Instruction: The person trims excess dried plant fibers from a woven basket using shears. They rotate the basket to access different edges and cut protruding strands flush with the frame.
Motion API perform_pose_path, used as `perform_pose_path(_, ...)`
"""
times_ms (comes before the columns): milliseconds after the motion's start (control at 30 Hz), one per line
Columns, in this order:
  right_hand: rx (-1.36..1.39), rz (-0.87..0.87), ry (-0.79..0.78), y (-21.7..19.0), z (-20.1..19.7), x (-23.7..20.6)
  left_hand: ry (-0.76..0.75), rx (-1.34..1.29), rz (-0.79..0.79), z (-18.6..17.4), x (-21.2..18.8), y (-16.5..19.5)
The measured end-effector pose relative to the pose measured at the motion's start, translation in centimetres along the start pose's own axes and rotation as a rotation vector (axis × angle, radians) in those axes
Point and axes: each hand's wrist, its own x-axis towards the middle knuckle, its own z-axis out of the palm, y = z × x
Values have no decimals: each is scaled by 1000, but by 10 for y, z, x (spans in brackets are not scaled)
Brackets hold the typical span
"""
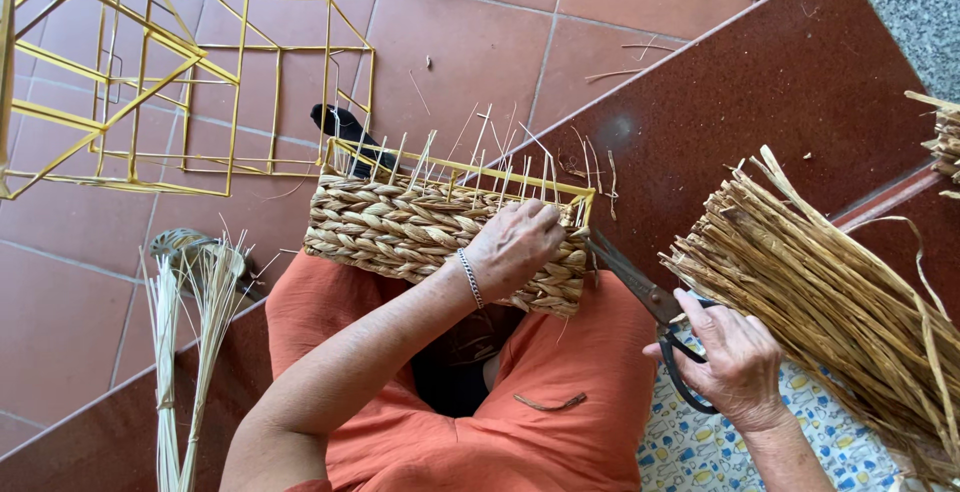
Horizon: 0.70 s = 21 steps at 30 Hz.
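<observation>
A half-woven rectangular basket (pixel 400 227) of braided straw on a yellow wire frame rests on my lap, thin pale spokes sticking up from its rim. My left hand (pixel 515 245) presses on the basket's right end, a bead bracelet on the wrist. My right hand (pixel 735 362) grips the black handles of large metal scissors (pixel 640 292). The blades point up and left, their tip touching the basket's right corner.
A thick bundle of dried straw strands (pixel 840 292) lies at my right on a patterned cloth (pixel 690 447). Empty yellow wire frames (pixel 150 82) stand on the tiled floor at upper left. Pale thin reeds (pixel 185 352) stand at lower left.
</observation>
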Motion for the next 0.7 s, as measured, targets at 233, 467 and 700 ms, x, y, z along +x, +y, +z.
perform_pose_path(233,5,-133,-24,-5,5,22,-68,-115,6,-17,7,-19)
perform_pose_path(467,-36,-256,14,-13,17,54,-7,-177,85,-29,12,-21)
perform_pose_path(700,-72,-282,-18,-18,29,63,279,-493,-11,-58,-15,-33)
